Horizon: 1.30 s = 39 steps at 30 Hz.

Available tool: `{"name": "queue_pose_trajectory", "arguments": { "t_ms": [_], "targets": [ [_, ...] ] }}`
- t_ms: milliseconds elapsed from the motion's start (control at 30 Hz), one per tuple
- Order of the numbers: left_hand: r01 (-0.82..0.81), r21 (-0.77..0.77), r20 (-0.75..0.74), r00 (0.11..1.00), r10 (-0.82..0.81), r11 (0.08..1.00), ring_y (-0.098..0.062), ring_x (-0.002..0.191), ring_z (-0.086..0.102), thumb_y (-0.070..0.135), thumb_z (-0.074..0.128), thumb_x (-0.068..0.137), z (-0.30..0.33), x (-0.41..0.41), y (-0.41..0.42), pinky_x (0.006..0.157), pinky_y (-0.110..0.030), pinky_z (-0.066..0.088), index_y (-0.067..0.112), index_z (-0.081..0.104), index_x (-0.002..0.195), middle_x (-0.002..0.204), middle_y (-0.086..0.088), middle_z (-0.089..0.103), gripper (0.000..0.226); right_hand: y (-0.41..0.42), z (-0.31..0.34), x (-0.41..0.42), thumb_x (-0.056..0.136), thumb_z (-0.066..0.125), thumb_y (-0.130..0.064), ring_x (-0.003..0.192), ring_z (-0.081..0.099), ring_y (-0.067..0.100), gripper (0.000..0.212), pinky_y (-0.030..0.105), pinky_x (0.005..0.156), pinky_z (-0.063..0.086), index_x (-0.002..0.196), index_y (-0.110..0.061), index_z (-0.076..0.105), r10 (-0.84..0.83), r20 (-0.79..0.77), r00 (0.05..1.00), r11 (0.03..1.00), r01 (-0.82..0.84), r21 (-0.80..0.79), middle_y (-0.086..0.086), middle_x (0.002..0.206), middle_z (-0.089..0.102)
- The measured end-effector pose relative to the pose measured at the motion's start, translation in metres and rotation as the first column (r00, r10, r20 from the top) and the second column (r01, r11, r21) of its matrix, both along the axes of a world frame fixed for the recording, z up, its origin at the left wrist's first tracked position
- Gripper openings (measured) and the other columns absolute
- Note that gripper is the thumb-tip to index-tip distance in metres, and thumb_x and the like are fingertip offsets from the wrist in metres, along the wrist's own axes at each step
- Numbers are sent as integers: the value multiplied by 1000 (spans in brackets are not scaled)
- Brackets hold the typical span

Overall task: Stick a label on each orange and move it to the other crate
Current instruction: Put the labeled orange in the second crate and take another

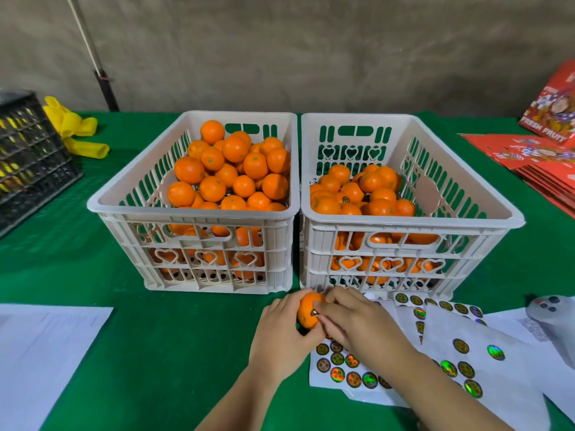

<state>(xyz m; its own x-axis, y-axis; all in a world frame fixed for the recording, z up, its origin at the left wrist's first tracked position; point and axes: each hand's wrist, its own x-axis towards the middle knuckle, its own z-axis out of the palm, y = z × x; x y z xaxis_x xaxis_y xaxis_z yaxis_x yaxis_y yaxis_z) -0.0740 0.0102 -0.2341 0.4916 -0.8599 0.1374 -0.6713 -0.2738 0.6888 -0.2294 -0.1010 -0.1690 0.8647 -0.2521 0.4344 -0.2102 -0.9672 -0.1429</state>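
Two white plastic crates stand side by side on the green cloth. The left crate is heaped with oranges; the right crate holds fewer, some showing round labels. In front of the right crate my left hand grips one orange from below and the left. My right hand presses a small round label onto that orange with its fingertips. White sheets of shiny round labels lie under and to the right of my hands.
A black crate and yellow gloves sit at the far left. White papers lie at the near left. Red fruit boxes are stacked at the right, a grey device near the label sheets.
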Motion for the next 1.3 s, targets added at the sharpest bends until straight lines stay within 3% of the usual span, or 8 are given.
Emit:
{"name": "queue_pose_trajectory", "arguments": {
  "t_ms": [300, 567, 700, 800, 967, 1067, 1167, 1300],
  "targets": [
    [11, 1, -8, 1000, -11, 1000, 1, 111, 46, 68, 56, 85, -3, 3, -2, 100, -25, 40, 55, 39, 146, 123, 34, 55, 64, -1, -3, -6, 74, 89, -13, 81, 66, 26, 51, 33, 56, 54, 123, -15, 74, 46, -33, 998, 981, -51, -185, 6, 106, 70],
    [58, -20, -85, 995, -59, 998, 4, 111, 46, 68, 56, 87, 6, 5, 0, 99, -24, 38, 66, 34, 145, 114, 43, 52, 62, -8, -24, -9, 84, 76, -30, 126, 56, 28, 75, 40, 88, 57, 152, -17, 48, 68, -100, 993, 950, -95, -298, 7, 151, 51],
    [60, -132, -196, 977, -85, 989, -6, 111, 55, 71, 61, 85, 7, 6, 2, 102, -36, 42, 61, 55, 129, 110, 25, 67, 46, -12, -13, -8, 85, 79, -46, 141, 44, 25, 82, 41, 105, 51, 153, -17, 44, 97, -102, 990, 958, -121, -261, 1, 158, 42],
    [56, -275, -326, 934, -148, 960, -9, 84, 56, 86, 63, 77, 18, 0, 8, 77, -33, 45, 44, 68, 95, 81, 13, 64, 46, -7, 8, -4, 93, 72, -46, 139, 48, 20, 67, 39, 108, 48, 149, -16, 49, 184, -43, 982, 973, -188, -132, 1, 153, 48],
    [-25, -401, -468, 865, -181, 916, -28, 67, 66, 92, 60, 75, 77, -11, 9, 67, -52, 55, 13, 71, 81, 73, -14, 69, 80, 3, 52, -6, 95, 70, -48, 121, 58, 19, 70, 35, 92, 55, 148, -7, 49, 156, 116, 981, 985, -164, 58, 7, 137, 55],
    [10, -416, -488, 841, -233, 909, -15, 62, 59, 88, 50, 86, 125, -10, 6, 63, -31, 48, 15, 67, 73, 66, -10, 63, 76, 0, 85, 1, 90, 76, -41, 116, 58, 16, 69, 30, 91, 53, 143, -4, 53, 141, 267, 953, 969, -189, 161, 6, 127, 56],
    [80, -470, -364, 890, -275, 879, -9, 60, 56, 77, 38, 97, 172, 9, 5, 63, -13, 44, 19, 64, 69, 66, 1, 63, 70, -17, 119, 11, 86, 75, -45, 119, 49, -1, 67, 12, 95, 41, 140, -12, 54, 74, 373, 925, 977, -142, 158, -5, 125, 50],
    [38, -429, 25, 999, -30, 902, -1, 68, 61, 43, 50, 100, 216, 72, -8, 60, -24, 49, 35, 70, 92, 77, 16, 68, 23, -52, 149, 29, 88, 69, -54, 111, 41, -3, 73, 10, 93, 35, 149, -25, 41, -219, 292, 931, 964, 159, 213, -13, 127, 42]
  ]
}}
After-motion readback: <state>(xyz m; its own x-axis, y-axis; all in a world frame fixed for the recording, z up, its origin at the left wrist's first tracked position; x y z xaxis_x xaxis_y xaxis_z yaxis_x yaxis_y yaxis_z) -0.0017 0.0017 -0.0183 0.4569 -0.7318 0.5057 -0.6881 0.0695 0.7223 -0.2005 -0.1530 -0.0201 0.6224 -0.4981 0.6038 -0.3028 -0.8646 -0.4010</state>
